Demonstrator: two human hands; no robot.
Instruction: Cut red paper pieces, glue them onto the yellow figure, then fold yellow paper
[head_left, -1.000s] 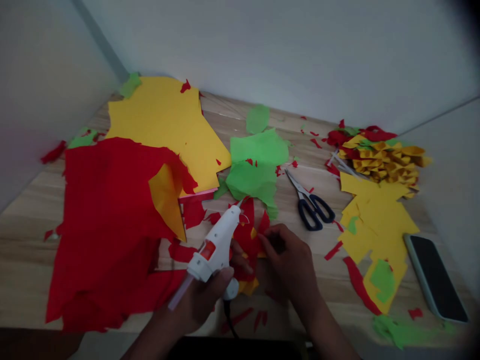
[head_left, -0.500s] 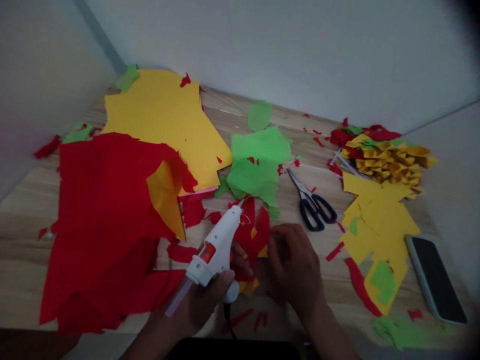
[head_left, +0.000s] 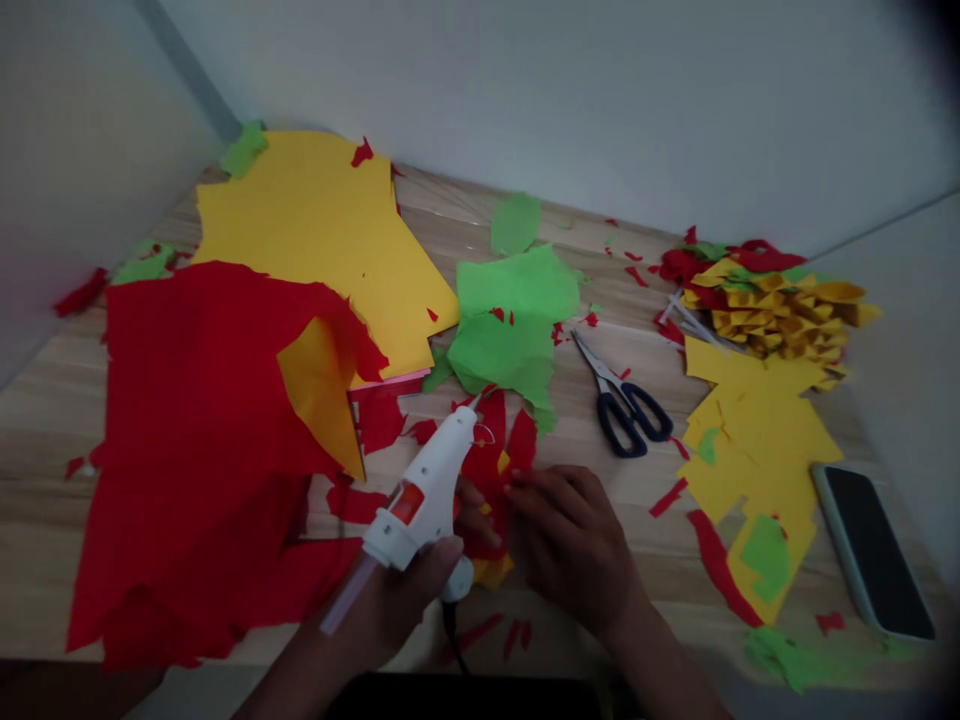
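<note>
Head view: left hand [head_left: 409, 588] closed around glue gun [head_left: 429, 482]; right hand [head_left: 576, 545] half-curled at red paper piece [head_left: 489, 462], grip unclear; scissors [head_left: 607, 378] beyond its fingers

My way right runs over open wood [head_left: 592, 440] at centre — scissors [head_left: 634, 415] (closed) block it toward the upper right.

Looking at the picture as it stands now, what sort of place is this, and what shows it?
Probably a craft workspace: a white hot-glue gun, dark-blue-handled scissors and torn red paper-like sheets share a wood-grain tabletop.
</note>
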